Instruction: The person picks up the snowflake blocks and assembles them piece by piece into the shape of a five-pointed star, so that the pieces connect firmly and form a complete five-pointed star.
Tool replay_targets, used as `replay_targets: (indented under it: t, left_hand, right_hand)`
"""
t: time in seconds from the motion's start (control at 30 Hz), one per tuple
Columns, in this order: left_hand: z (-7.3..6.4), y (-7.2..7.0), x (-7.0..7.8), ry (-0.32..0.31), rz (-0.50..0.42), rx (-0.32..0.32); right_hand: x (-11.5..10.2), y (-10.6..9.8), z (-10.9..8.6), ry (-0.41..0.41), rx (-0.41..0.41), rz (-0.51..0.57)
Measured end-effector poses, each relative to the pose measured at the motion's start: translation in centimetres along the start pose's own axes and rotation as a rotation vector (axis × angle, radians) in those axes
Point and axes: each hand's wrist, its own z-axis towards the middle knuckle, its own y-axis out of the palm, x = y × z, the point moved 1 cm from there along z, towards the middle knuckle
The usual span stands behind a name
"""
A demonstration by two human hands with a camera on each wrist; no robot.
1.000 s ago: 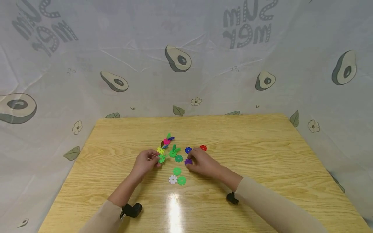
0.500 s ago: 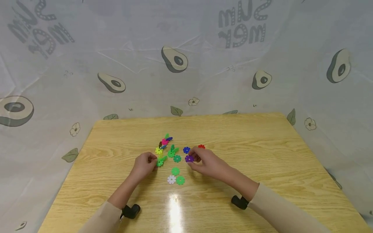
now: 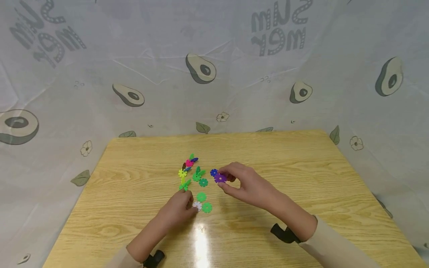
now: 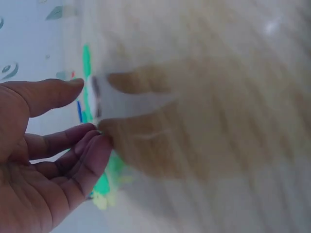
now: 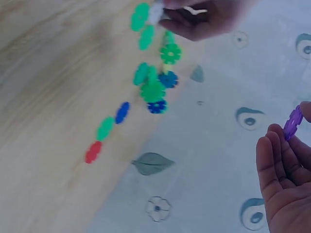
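My right hand pinches a purple snowflake disc by its edge between thumb and fingers, lifted above the table. My left hand is at a white snowflake disc; thumb and fingertips stand apart on either side of it in the left wrist view. Two light green discs, one behind and one to the right, lie close by the white one. Just past the left fingers sits a joined light green piece. A blue disc lies behind the purple one.
On the wooden table, a joined green cluster and a teal disc lie mid-group. Farther back runs a chain with yellow and pink discs. A red disc shows in the right wrist view. A printed curtain hangs behind.
My left hand has let go of the joined light green piece and moved right and nearer to the white disc. My right hand has lifted the purple disc slightly off the table.
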Motion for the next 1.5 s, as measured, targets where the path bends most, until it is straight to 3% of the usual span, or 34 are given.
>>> replay_targets:
  t: [0.3, 0.53, 0.7, 0.9, 1.0, 1.13, 1.5]
  left_hand:
    - [0.1, 1.0, 0.6, 0.023, 0.033, 0.004]
    - [0.3, 0.8, 0.5, 0.066, -0.092, 0.019]
    - [0.5, -0.3, 1.6, 0.153, -0.230, 0.139]
    - [-0.5, -3.1, 5.5, 0.311, -0.432, 0.335]
    - [-1.0, -3.9, 7.0, 0.402, -0.496, 0.390]
    - [-1.2, -4.3, 8.0, 0.471, -0.514, 0.426]
    - [-1.3, -4.1, 8.4, 0.562, -0.396, 0.559]
  right_hand:
    - [-1.3, -1.0, -0.4, -0.037, 0.037, -0.030]
    - [-1.3, -1.5, -0.9, -0.003, 0.042, -0.054]
    - [-1.0, -1.9, -0.9, 0.025, 0.065, -0.067]
    - [-0.9, -2.2, -1.0, -0.025, 0.119, -0.020]
    - [-1.0, -1.9, -1.0, -0.057, 0.133, 0.009]
    - [-1.2, -1.7, -1.1, -0.077, 0.129, 0.044]
    - [-1.5, -1.4, -1.0, -0.055, 0.109, 0.114]
